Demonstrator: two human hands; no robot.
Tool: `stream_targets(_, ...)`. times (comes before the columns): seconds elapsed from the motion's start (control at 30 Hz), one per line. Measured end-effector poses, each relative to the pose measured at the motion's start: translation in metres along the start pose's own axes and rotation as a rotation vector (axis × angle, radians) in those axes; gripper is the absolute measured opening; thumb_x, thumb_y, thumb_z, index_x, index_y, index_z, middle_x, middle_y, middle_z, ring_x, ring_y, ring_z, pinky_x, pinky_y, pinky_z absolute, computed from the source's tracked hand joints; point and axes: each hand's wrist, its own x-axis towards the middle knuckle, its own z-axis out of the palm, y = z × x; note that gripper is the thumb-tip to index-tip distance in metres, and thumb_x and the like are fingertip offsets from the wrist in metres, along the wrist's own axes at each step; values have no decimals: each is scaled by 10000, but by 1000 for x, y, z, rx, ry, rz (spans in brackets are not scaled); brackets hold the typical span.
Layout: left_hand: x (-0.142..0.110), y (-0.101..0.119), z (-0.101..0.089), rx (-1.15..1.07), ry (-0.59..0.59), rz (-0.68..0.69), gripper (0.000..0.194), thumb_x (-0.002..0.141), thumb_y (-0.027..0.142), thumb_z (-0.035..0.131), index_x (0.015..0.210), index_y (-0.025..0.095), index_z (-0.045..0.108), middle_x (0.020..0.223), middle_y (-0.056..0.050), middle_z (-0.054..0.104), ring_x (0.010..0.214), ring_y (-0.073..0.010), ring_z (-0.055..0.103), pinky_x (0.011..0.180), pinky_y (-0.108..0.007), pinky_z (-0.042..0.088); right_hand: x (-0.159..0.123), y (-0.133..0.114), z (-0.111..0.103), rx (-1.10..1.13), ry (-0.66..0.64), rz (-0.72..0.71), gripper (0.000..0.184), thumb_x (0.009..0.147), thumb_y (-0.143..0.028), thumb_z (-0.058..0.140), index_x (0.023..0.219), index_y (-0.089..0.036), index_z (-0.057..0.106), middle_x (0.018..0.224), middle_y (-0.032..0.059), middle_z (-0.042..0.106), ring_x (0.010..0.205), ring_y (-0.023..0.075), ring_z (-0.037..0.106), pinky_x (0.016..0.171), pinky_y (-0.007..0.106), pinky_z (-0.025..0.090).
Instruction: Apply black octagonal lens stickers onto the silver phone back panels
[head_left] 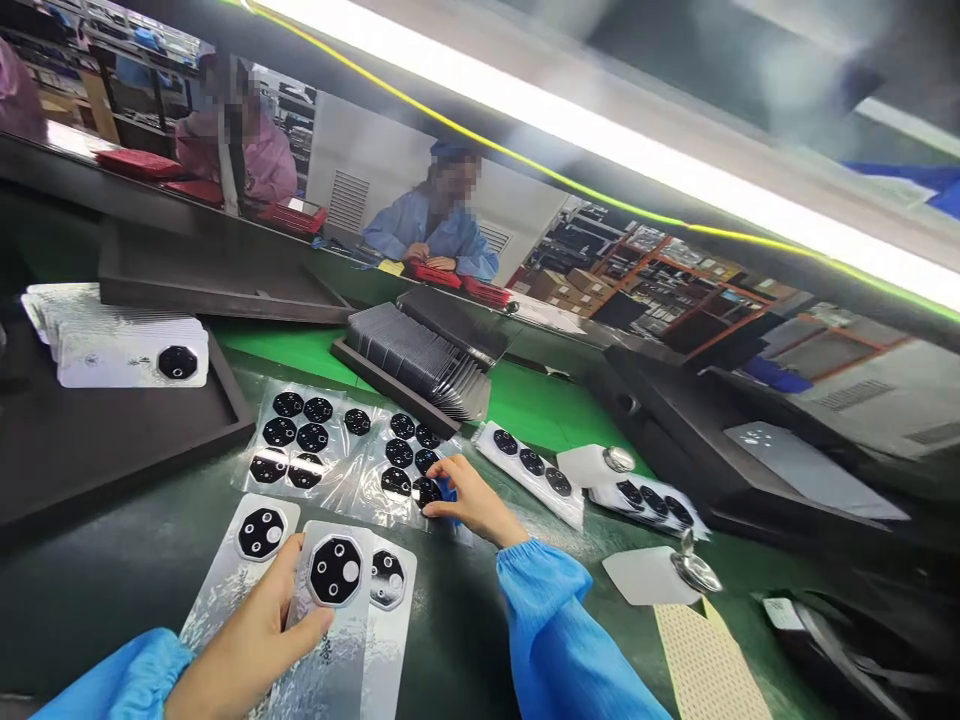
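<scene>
My left hand (pixel 251 635) grips a silver phone back cover (pixel 322 650) by its edges. This cover carries a black camera plate with round holes. Two similar covers lie beneath and beside it, a left one (pixel 225 570) and a right one (pixel 390 640). My right hand (pixel 476 500) has its thumb and forefinger curled at a black octagonal lens cover (pixel 426 492) at the corner of a clear plastic sheet (pixel 375 508). Something blue shows between those fingers. A second sheet (pixel 255 480) with several black lens covers lies to the left.
Fanned silver covers (pixel 112 340) rest in a black tray (pixel 232 390) at left. A rack of dark panels (pixel 412 350) stands behind the sheets. At right are lens strips (pixel 532 465), metal-topped white bottles (pixel 637 575) and a dotted yellow sheet (pixel 709 660). Co-workers (pixel 431 225) sit across.
</scene>
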Motion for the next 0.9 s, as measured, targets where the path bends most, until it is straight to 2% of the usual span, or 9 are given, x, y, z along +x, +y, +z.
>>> stream_targets(0.17,-2,-3,-8,149,9,-71,779,872,396,650,1531,278,251,1544,-39,427,1460,-286,312,1175,-367,309,8,-2,-2,-41,-65,2,407,595,-181,821,888,-245,546,953,-22,502,837,172,516,789,330,454)
stream_targets(0.33,-1,3,-4,-15,-86,-17,762,892,322,639,1527,240,227,1475,-65,509,1361,-262,459,1153,-382,355,7,-8,-3,-73,-79,12,394,598,-175,795,860,-244,509,948,-26,504,797,160,531,744,315,458)
stream_targets(0.47,0,12,-1,-88,-116,1,730,877,243,645,1506,231,275,1434,-77,544,1369,-264,446,1178,-424,315,-3,-13,-1,-90,-46,-1,318,667,-199,737,864,-254,493,978,-18,537,881,185,562,767,326,454)
stream_targets(0.57,0,17,-1,-97,-148,4,700,891,216,620,1502,227,278,1411,-73,558,1367,-252,449,1169,-416,328,-8,-12,1,-89,-27,-2,333,683,-211,725,927,-260,503,1018,-1,561,912,199,581,790,342,465)
stream_targets(0.77,0,18,-1,-87,-153,0,709,906,235,615,1514,225,250,1408,-77,557,1337,-240,484,1140,-388,368,1,-3,2,-98,-25,-13,360,634,-217,765,896,-255,522,963,-9,551,853,188,581,744,329,475)
stream_targets(0.9,-1,8,-5,-58,-113,-36,779,896,309,644,1542,239,214,1453,-88,521,1347,-282,469,1138,-419,361,10,2,2,-115,-35,-22,371,605,-209,791,843,-253,509,940,-24,545,774,161,556,696,305,464)
